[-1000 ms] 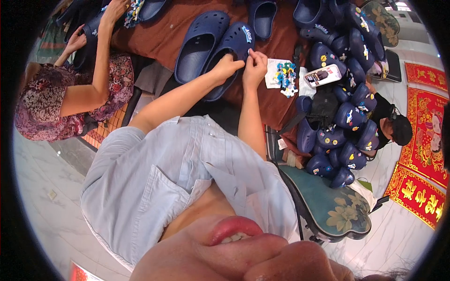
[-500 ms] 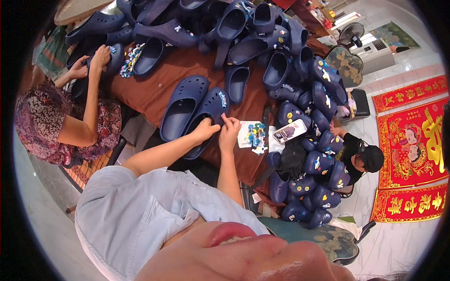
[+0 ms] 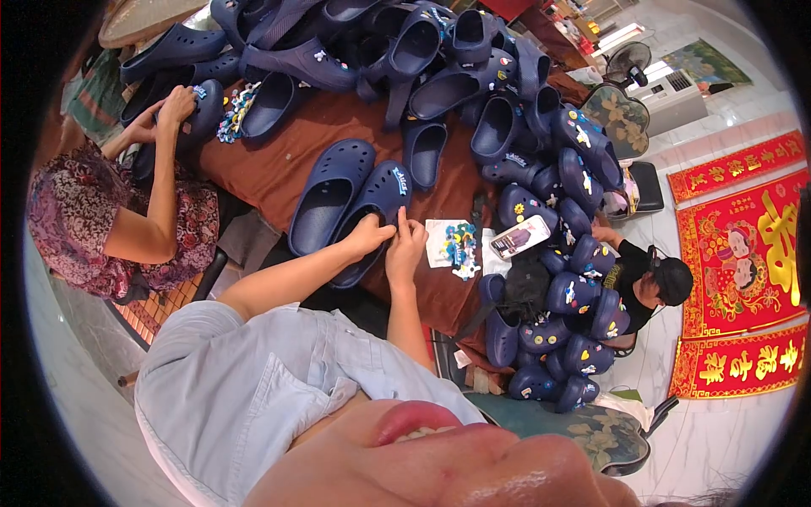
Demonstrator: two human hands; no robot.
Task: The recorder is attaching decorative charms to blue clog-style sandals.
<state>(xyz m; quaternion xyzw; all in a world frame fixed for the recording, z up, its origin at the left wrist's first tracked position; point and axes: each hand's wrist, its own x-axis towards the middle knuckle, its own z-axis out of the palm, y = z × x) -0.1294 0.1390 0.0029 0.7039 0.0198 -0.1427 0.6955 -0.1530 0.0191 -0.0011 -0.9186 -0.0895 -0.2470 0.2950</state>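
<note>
Brown-covered counter (image 3: pixel 262 173): left hand (image 3: pixel 368 236) grips navy clog (image 3: pixel 380 193), probably steadying it; right hand (image 3: pixel 407 238) at its side, I can't tell holding what; charms (image 3: pixel 461 252) handy.

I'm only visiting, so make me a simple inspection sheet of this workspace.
Surface: brown cloth, creased.
Job's things: two blue clogs, side by side; colourful charms on white paper to their right.
Clutter: phone, black bundle, piled clogs.
Hands: left hand and right hand, both bare, at the clog on the right.
Cables: none clearly made out.
Surroundings: co-worker at left, another person at right, fan, red banners.
</note>
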